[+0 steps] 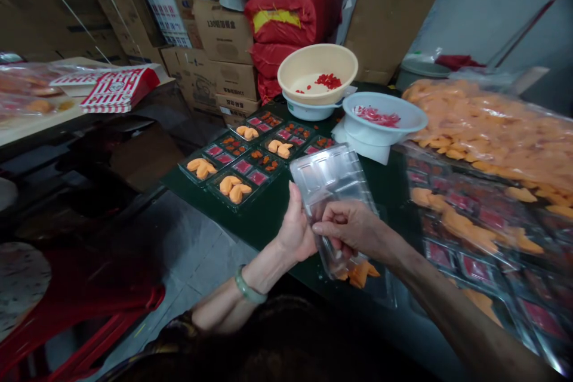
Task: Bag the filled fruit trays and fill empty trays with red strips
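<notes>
My left hand (296,228) grips the near left edge of a stack of clear plastic lids (331,182), fingers closed on it; a green bangle sits on that wrist. My right hand (353,228) pinches the same stack from the right, fingers curled over its lower part. The stack tilts up above the dark green table (277,209). Under my hands lies a tray with orange pieces (360,274), partly hidden by the plastic.
Several dark trays with orange and red fillings (250,158) sit ahead. A cream bowl (317,71) and a pale blue bowl (384,118) hold red bits. A bag of orange pieces (487,125) and covered trays (483,233) lie right. Cardboard boxes and red sacks stand behind.
</notes>
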Demonstrator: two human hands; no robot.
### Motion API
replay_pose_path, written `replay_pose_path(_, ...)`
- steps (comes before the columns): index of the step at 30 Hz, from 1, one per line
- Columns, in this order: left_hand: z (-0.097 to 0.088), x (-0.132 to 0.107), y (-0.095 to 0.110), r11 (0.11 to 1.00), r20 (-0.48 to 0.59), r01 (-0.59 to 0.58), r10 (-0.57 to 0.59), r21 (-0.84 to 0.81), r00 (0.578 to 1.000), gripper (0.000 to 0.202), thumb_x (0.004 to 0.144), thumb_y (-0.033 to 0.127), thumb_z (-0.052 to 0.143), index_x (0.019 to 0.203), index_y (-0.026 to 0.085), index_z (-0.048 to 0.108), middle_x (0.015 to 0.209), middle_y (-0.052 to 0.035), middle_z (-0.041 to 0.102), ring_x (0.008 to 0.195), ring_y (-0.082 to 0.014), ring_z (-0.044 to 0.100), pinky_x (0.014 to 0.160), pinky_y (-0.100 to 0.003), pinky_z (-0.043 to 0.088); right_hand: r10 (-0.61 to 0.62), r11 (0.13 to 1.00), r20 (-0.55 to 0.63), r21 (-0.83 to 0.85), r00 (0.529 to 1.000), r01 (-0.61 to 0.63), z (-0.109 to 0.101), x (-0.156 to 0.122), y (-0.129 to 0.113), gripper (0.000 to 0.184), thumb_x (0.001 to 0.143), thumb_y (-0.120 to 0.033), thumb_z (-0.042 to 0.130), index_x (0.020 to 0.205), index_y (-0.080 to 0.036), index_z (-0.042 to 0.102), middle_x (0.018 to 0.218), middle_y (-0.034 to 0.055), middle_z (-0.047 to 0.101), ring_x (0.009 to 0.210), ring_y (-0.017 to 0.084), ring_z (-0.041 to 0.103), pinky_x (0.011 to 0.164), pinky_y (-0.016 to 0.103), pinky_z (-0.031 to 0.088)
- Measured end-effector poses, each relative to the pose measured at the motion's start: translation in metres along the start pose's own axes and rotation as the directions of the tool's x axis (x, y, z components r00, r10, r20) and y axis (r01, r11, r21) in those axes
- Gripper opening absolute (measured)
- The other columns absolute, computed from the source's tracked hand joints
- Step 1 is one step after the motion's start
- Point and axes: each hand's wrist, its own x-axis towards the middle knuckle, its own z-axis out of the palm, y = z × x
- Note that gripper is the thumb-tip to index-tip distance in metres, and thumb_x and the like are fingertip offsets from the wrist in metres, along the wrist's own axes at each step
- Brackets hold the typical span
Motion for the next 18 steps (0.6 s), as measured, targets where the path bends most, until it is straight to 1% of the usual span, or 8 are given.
replay_pose_path(3,0.001,-0.001,0.002,0.994,0.088,0.032,-0.041,0.109,0.995,0.1,0.073,0.075,-0.002,0.11,0.007,0.061,0.077,-0.017,0.067,0.074,-0.029,0.066,0.068,-0.041,0.051,0.004,1.0,0.03,0.018,1.0,-0.005,-0.003,0.001,0.0,0.024,0.072,-0.032,0.06,0.058,-0.018,0.047,0.04,-0.007,0.05,0.029,0.005,0.042,0.03,0.014,0.031)
replay_pose_path(5,0.003,-0.002,0.004,0.984,0.101,0.059,-0.077,0.171,0.992,0.107,0.07,0.076,-0.008,0.108,0.004,0.062,0.065,-0.0161,0.065,0.069,-0.0289,0.066,0.065,-0.041,0.051,0.0,1.0,0.051,0.027,0.999,-0.002,-0.005,0.002,-0.001,0.026,0.072,-0.034,0.061,0.058,-0.017,0.047,0.041,-0.0064,0.051,0.029,0.005,0.043,0.03,0.014,0.031)
replay_pose_path(7,0.006,-0.002,0.005,0.976,0.091,0.078,-0.098,0.205,0.991,0.109,0.069,0.077,-0.009,0.107,0.003,0.062,0.056,-0.0147,0.063,0.067,-0.0293,0.066,0.065,-0.041,0.051,-0.008,1.0,0.077,0.026,0.997,0.006,-0.007,0.002,-0.001,0.028,0.072,-0.037,0.061,0.058,-0.017,0.047,0.042,-0.0056,0.052,0.03,0.005,0.044,0.031,0.014,0.031)
replay_pose_path(11,0.005,0.0,0.006,0.972,0.092,0.079,-0.102,0.223,0.991,0.108,0.07,0.077,-0.008,0.107,0.003,0.063,0.052,-0.0129,0.061,0.068,-0.0288,0.066,0.068,-0.04,0.05,-0.04,0.999,0.111,-0.003,0.993,0.041,-0.01,0.003,0.0,0.029,0.076,-0.037,0.058,0.06,-0.017,0.047,0.045,-0.0051,0.054,0.032,0.005,0.046,0.032,0.014,0.032)
replay_pose_path(14,-0.002,0.004,0.005,0.973,0.131,0.065,-0.095,0.221,0.987,0.107,0.07,0.077,-0.006,0.104,0.003,0.064,0.053,-0.0128,0.062,0.067,-0.0275,0.066,0.067,-0.038,0.05,-0.053,0.998,0.127,-0.022,0.991,0.056,-0.012,0.006,0.002,0.028,0.078,-0.035,0.055,0.06,-0.017,0.047,0.046,-0.0051,0.054,0.033,0.005,0.046,0.033,0.015,0.033)
replay_pose_path(18,-0.009,0.008,0.005,0.972,0.186,0.061,-0.105,0.227,0.977,0.113,0.065,0.08,-0.009,0.091,0.0,0.067,0.052,-0.0162,0.062,0.059,-0.0265,0.064,0.061,-0.037,0.05,-0.058,0.998,0.178,-0.005,0.982,0.06,-0.014,0.011,0.005,0.027,0.079,-0.037,0.056,0.062,-0.017,0.048,0.048,-0.0044,0.057,0.034,0.006,0.048,0.032,0.015,0.034)
